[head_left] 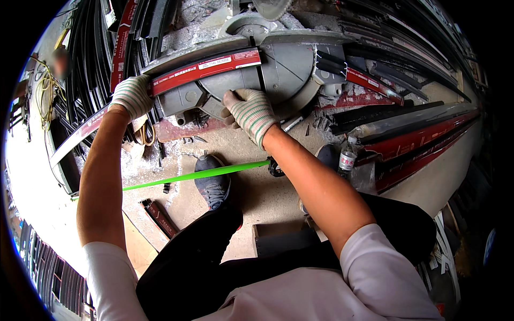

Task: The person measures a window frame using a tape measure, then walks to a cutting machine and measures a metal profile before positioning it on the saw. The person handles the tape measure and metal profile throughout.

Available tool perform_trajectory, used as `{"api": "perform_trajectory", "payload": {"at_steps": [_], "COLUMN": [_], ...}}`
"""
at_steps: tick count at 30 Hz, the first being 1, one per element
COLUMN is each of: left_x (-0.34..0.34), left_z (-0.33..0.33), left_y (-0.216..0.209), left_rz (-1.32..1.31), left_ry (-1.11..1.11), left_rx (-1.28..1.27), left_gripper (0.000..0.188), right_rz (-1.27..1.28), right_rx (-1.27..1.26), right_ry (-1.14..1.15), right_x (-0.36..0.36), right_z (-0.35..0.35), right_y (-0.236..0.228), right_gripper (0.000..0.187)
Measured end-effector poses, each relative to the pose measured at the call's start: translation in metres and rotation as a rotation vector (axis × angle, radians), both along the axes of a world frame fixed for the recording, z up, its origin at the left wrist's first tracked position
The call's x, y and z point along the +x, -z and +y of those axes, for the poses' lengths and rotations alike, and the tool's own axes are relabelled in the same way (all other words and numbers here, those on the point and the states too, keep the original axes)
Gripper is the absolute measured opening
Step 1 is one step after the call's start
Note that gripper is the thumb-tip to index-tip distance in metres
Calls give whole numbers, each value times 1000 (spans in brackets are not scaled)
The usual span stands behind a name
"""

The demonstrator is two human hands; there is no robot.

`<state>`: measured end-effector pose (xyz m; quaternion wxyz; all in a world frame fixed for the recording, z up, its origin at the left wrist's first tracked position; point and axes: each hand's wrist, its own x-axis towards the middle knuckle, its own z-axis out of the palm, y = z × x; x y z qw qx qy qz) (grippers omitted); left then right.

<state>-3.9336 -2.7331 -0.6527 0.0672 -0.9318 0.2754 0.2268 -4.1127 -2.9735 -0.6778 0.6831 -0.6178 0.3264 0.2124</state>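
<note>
My left hand (pixel 131 97), in a striped knit glove, closes round a long profile strip with red printed film (pixel 206 68). The strip lies along the fence of a grey metal mitre saw base (pixel 286 69), its right end by the dark slot. Its other part runs out to the left past my hand. At the base's front edge is my gloved right hand (pixel 250 111), its fingers curled in; whatever they hold, if anything, is hidden. Beneath my right forearm sits a dark tape measure (pixel 275 167), its green blade (pixel 214 170) drawn out leftward.
Black profiles (pixel 88 59) are heaped at the far left. A short red-filmed offcut (pixel 369 84) lies on the saw's right side. Long red-wrapped profiles (pixel 417 142) and a plastic bottle (pixel 347 155) are at right. Another offcut (pixel 159 218) rests on the floor near my shoe (pixel 212 182).
</note>
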Motion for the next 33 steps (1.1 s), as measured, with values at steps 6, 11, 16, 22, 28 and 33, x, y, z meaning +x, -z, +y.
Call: {"api": "perform_trajectory", "payload": {"at_steps": [6, 11, 16, 22, 28, 33], "left_x": [5, 12, 12, 8, -3, -8], "left_z": [5, 8, 6, 2, 3, 5], "left_y": [5, 7, 4, -1, 6, 5], "left_rz": [20, 60, 69, 59, -54, -105], "left_ry": [22, 55, 57, 22, 26, 20], "left_rx": [6, 37, 11, 25, -38, -91], "left_gripper": [31, 30, 29, 33, 22, 19], "right_rz": [-3, 7, 20, 23, 13, -21], "right_rx": [62, 69, 71, 79, 82, 55], "right_ry": [69, 65, 68, 40, 41, 25], "right_x": [2, 4, 5, 4, 3, 0], "right_z": [4, 5, 3, 1, 0, -1], "right_y": [-6, -6, -7, -7, -4, -4], "right_gripper": [28, 27, 27, 33, 33, 30]}}
